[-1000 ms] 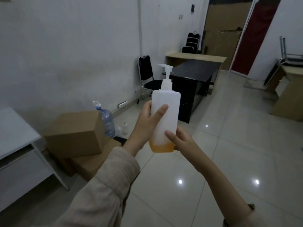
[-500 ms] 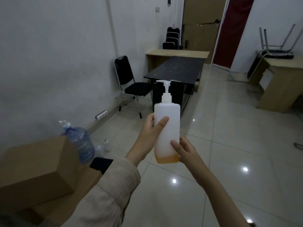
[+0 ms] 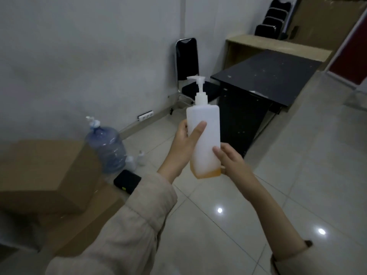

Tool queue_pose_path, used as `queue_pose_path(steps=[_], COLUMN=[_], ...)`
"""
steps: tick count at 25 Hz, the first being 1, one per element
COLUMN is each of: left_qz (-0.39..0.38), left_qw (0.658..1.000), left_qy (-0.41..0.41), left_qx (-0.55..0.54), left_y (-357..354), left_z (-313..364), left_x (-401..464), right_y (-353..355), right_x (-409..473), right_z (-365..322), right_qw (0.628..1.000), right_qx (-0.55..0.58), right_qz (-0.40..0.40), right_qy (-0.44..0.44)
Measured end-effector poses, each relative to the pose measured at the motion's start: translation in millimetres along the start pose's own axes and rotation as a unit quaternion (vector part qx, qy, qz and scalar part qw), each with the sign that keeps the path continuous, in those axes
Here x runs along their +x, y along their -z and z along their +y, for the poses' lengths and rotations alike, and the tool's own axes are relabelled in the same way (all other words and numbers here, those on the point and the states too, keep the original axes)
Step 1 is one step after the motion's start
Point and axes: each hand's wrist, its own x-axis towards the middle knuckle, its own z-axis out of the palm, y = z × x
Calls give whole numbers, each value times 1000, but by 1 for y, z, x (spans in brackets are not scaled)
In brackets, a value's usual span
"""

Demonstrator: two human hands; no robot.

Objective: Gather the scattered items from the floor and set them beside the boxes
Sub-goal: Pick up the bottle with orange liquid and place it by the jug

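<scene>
Both hands keep their grip, left hand [image 3: 183,139] and right hand [image 3: 231,161] wrapped round the upright pump bottle [image 3: 204,135], now carried nearer the cardboard boxes [image 3: 45,175], water jug [image 3: 107,147] and black pouch [image 3: 127,181] on the floor.

pump bottle [image 3: 204,135]: white, translucent, upright in the air, thin orange layer at the bottom
left hand [image 3: 183,141]: grips bottle's left side, thumb across the front
right hand [image 3: 231,161]: holds bottle's lower right corner
boxes [image 3: 45,175]: brown cardboard, stacked, lower left
water jug [image 3: 107,147]: blue, just beside boxes
small bottles [image 3: 135,160]: two, on floor by jug
black case [image 3: 127,181]: on floor near boxes
black table [image 3: 264,80]: behind bottle
</scene>
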Motion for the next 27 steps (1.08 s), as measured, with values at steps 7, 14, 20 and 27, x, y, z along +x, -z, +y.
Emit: queue_pose_path(steps=[7,14,20,27], left_qz=[101,179,231,243], left_qw=[995,983,965,952], left_qy=[14,26,62,96], left_qx=[22,25,111,161], left_y=[84,198,272,307], left_z=[-20,-13,-31,-71], left_x=[100,199,228,284], right_y=[-52,-149,-216,-259], right_x=[141,291,370,480], right_z=[0,-36,-56,-68], right_qw=[995,987,979,944], right_qx=[-9,24,54,-75], right_qz=[-101,-156,-186,-263], right_qy=[-4,14,57,186])
